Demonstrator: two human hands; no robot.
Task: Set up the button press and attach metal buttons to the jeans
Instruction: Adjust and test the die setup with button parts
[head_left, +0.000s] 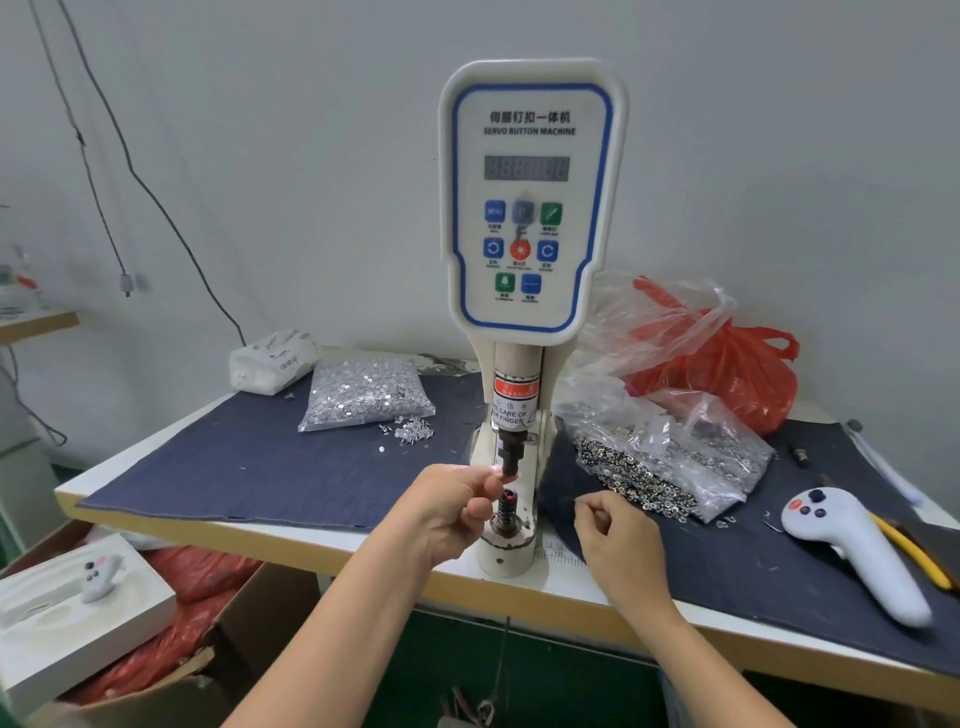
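Observation:
A white servo button machine (530, 197) stands at the table's front edge, its dark upper die (508, 452) above a spring-loaded lower die (508, 512). My left hand (452, 506) is at the gap between the dies, thumb and fingertips pinched together right under the upper die; whatever they pinch is too small to see. My right hand (621, 540) hovers just right of the machine base with fingers curled, and I cannot tell if it holds anything. Dark denim (249, 467) covers the table.
A clear bag of silver tacks (363, 389) lies left of the machine, with loose tacks (413, 431) beside it. A bag of metal buttons (670, 457) and a red bag (727, 374) lie to the right. A white controller (852, 545) and yellow-handled pliers (914, 556) lie at the far right.

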